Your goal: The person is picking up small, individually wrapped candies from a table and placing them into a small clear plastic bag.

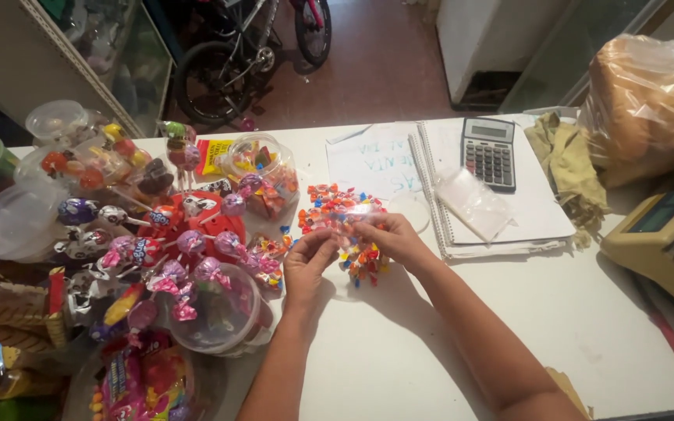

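Note:
On the white table (399,343), both my hands meet over a heap of small wrapped candies (335,207) in red, orange and blue. My left hand (307,261) and my right hand (390,238) together pinch a small clear plastic bag (355,221) with a few candies in it, held just above the heap. More candies (362,263) lie under and between my hands.
A lollipop stand (189,234) and clear candy tubs (263,173) crowd the left side. Behind the heap lie a spiral notebook (509,214), a calculator (488,153) and clear bags (473,201). A bagged loaf (649,101) and a scale (665,238) stand at right.

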